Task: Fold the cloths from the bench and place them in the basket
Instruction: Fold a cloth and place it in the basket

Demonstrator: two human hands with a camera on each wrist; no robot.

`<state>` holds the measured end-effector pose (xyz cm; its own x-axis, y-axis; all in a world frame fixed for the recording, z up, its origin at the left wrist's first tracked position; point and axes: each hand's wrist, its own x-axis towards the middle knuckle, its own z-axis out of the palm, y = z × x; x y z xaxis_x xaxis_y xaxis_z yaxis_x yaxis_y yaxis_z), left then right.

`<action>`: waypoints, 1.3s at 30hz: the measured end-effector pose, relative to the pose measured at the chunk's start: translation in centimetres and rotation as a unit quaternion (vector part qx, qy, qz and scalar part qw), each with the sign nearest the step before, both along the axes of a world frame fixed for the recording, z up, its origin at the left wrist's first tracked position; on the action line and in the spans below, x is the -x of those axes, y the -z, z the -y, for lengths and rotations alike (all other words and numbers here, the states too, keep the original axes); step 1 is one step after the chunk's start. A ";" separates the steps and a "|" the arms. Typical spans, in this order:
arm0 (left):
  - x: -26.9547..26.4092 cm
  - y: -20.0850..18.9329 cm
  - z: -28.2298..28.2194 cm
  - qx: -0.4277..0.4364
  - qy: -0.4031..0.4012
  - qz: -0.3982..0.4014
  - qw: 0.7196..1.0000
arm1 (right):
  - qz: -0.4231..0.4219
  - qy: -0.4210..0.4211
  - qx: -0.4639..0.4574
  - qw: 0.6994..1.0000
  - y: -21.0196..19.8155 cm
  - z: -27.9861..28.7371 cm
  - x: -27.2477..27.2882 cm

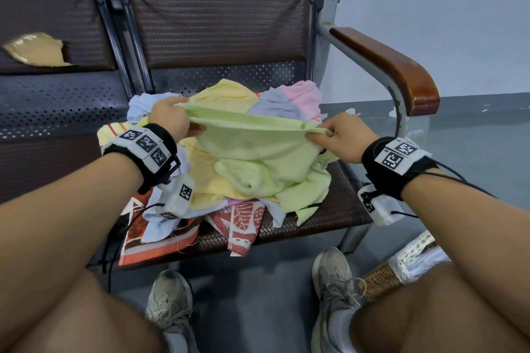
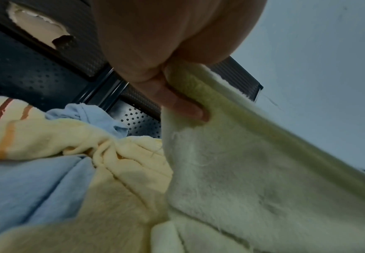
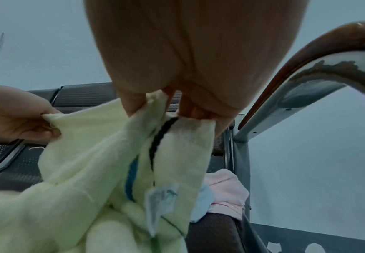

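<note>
A pale green cloth [image 1: 252,140] [image 2: 253,179] [image 3: 94,154] is stretched between my two hands above a heap of cloths [image 1: 223,180] on the bench seat [image 1: 329,209]. My left hand [image 1: 169,116] [image 2: 172,56] pinches its left top corner. My right hand [image 1: 341,135] [image 3: 190,65] pinches the right top corner, where a white label [image 3: 161,200] hangs. The cloth's lower part sags onto the heap. A woven basket [image 1: 381,281] with a white lace lining stands on the floor at my right knee, partly hidden by it.
The heap holds yellow [image 1: 226,94], pink [image 1: 304,94], light blue [image 1: 140,106] and red patterned [image 1: 243,218] cloths. A wooden-topped metal armrest [image 1: 401,66] rises on the right. The bench backrest [image 1: 218,14] stands behind; the neighbouring backrest has a torn patch [image 1: 37,49]. My shoes [image 1: 169,301] rest on the grey floor.
</note>
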<state>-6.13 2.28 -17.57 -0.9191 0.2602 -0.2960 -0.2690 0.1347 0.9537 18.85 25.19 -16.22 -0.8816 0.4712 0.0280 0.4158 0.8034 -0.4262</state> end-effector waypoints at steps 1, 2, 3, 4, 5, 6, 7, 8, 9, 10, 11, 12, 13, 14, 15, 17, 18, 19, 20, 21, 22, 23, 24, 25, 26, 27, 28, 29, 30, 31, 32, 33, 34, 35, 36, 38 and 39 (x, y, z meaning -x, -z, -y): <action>-0.2 -0.1 0.0 -0.008 0.006 -0.025 1.000 | -0.012 0.011 0.002 1.000 -0.1 -0.1 0.1; -0.3 -0.1 0.1 -0.013 0.026 -0.051 0.998 | -0.027 0.023 0.001 0.999 -0.3 -0.3 0.1; -0.4 -0.1 0.3 -0.013 0.057 -0.075 0.995 | -0.045 0.035 0.000 0.998 -0.4 -0.6 0.1; -0.5 -0.2 0.6 -0.008 0.091 -0.088 0.992 | -0.066 0.048 0.002 0.997 -0.5 -1.0 0.0; -0.6 -0.2 0.9 0.006 0.117 -0.094 0.989 | -0.088 0.058 0.007 0.994 -0.6 -1.3 -0.1; -0.5 -0.2 1.2 0.029 0.129 -0.106 0.986 | -0.109 0.064 0.016 0.992 -0.6 -1.6 -0.3; -0.4 -0.1 1.4 0.060 0.124 -0.125 0.982 | -0.124 0.064 0.023 0.990 -0.6 -1.7 -0.4; -0.3 0.0 1.6 0.097 0.108 -0.151 0.978 | -0.130 0.061 0.026 0.989 -0.6 -1.7 -0.5; -0.2 -0.1 1.6 0.135 0.091 -0.179 0.970 | -0.129 0.055 0.024 0.990 -0.6 -1.7 -0.4; -0.1 -0.2 1.6 0.170 0.072 -0.205 0.961 | -0.126 0.046 0.019 0.991 -0.6 -1.6 -0.3; -0.1 -0.3 1.6 0.197 0.051 -0.227 0.952 | -0.126 0.035 0.014 0.991 -0.6 -1.4 -0.2; -0.1 -0.3 1.6 0.200 0.034 -0.239 0.950 | -0.129 0.023 0.010 0.991 -0.7 -1.3 -0.1; 0.0 -0.5 1.5 0.180 0.025 -0.236 0.955 | -0.136 0.013 0.008 0.991 -0.8 -1.1 0.1; 0.1 -0.7 1.5 0.151 0.023 -0.226 0.962 | -0.144 0.006 0.008 0.990 -0.9 -0.9 0.2; 0.3 -0.8 1.4 0.125 0.022 -0.212 0.969 | -0.147 0.004 0.010 0.989 -1.0 -0.8 0.3; 0.5 -1.3 1.5 0.076 0.012 -0.157 0.985 | -0.124 0.008 0.001 0.992 -1.4 -0.9 0.3; 0.2 -1.8 1.6 0.047 0.008 -0.128 0.991 | -0.089 0.012 -0.018 0.996 -1.7 -0.9 0.4; -0.3 -2.2 1.8 0.017 0.015 -0.107 0.994 | -0.046 0.015 -0.038 0.998 -2.0 -0.9 0.6; -0.9 -2.6 1.8 -0.014 0.033 -0.093 0.995 | -0.012 0.018 -0.054 0.998 -2.4 -0.7 0.8; -1.5 -3.2 1.9 -0.042 0.061 -0.087 0.994 | 0.006 0.024 -0.063 0.998 -2.8 -0.5 1.1; -2.1 -3.8 2.1 -0.067 0.092 -0.088 0.990 | 0.008 0.031 -0.065 0.997 -3.3 -0.2 1.4; -2.4 -4.5 2.3 -0.091 0.118 -0.097 0.984 | -0.001 0.040 -0.065 0.997 -3.9 0.0 1.7; -2.5 -5.3 2.4 -0.113 0.137 -0.106 0.978 | -0.019 0.049 -0.057 0.997 -4.6 0.2 2.0; -2.4 -6.2 2.7 -0.127 0.153 -0.116 0.973 | -0.045 0.057 -0.041 0.997 -5.4 0.2 2.2; -2.1 -7.0 2.9 -0.129 0.169 -0.130 0.968 | -0.073 0.060 -0.018 0.995 -6.3 0.1 2.4; -1.8 -7.9 3.1 -0.113 0.184 -0.155 0.964 | -0.097 0.060 0.006 0.993 -7.3 0.0 2.5; -1.5 -8.8 3.3 -0.085 0.195 -0.189 0.959 | -0.117 0.054 0.024 0.991 -8.3 0.0 2.7; -1.2 -9.7 3.4 -0.054 0.194 -0.226 0.953 | -0.133 0.044 0.036 0.989 -9.4 0.0 2.8; -0.9 -10.6 3.6 -0.025 0.182 -0.257 0.949 | -0.144 0.031 0.041 0.988 -10.4 0.0 2.9; -0.4 -11.3 3.8 0.000 0.170 -0.278 0.945 | -0.148 0.017 0.041 0.988 -11.4 0.1 3.0; 0.1 -12.0 3.9 0.022 0.163 -0.293 0.942 | -0.151 0.007 0.040 0.988 -12.3 0.2 3.1; 0.4 -12.6 4.1 0.041 0.159 -0.309 0.937 | -0.155 0.001 0.044 0.987 -13.2 0.3 3.2; 0.7 -13.3 4.3 0.050 0.160 -0.324 0.931 | -0.158 -0.002 0.053 0.986 -13.9 0.3 3.2; 0.9 -13.9 4.4 0.044 0.163 -0.334 0.928 | -0.163 -0.005 0.068 0.984 -14.6 0.2 3.2; 0.8 -14.5 4.5 0.030 0.169 -0.338 0.925 | -0.174 -0.010 0.088 0.981 -15.3 0.2 3.1; 0.4 -15.8 4.7 -0.005 0.173 -0.328 0.929 | -0.203 -0.018 0.124 0.971 -16.8 0.2 3.0; 0.2 -16.4 4.7 -0.019 0.170 -0.312 0.935 | -0.217 -0.021 0.135 0.967 -17.5 0.3 2.9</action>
